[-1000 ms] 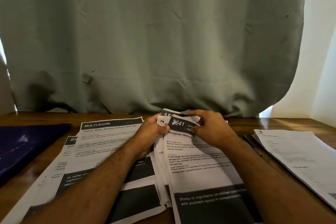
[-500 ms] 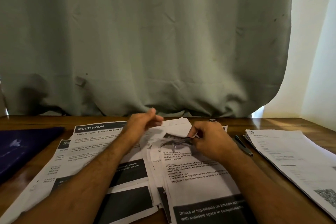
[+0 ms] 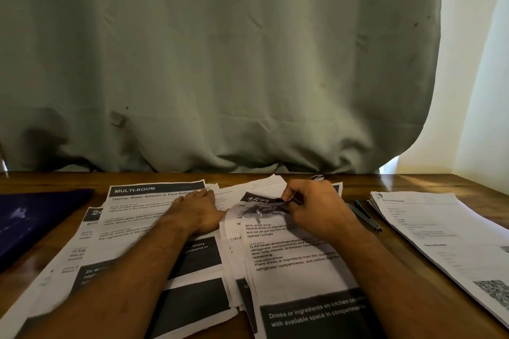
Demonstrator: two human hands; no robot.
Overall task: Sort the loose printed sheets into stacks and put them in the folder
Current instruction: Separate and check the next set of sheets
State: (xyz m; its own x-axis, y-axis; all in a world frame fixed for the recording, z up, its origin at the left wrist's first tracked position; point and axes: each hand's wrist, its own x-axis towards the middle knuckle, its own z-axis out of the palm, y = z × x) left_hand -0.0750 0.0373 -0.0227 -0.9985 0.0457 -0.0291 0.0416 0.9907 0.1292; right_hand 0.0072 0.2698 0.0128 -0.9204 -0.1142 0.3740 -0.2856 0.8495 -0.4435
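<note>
Loose printed sheets cover the wooden table in front of me. A left pile (image 3: 143, 217) carries a "MULTI-ROOM" heading, and my left hand (image 3: 199, 210) rests flat on it with straight fingers. A middle pile (image 3: 292, 261) shows refrigerator text. My right hand (image 3: 314, 206) pinches the curled top corner of that pile's upper sheet (image 3: 264, 208) between thumb and fingers. A dark blue folder (image 3: 33, 220) lies closed at the far left.
A third stack of white sheets (image 3: 446, 239) lies at the right, running off the frame. A dark pen (image 3: 365, 215) lies between it and the middle pile. A grey curtain (image 3: 220, 63) hangs behind the table's far edge (image 3: 82, 176).
My left hand let go of the middle pile's top edge, lifted, and came down flat on the left pile. My right hand kept its pinch and curled the sheet's top corner.
</note>
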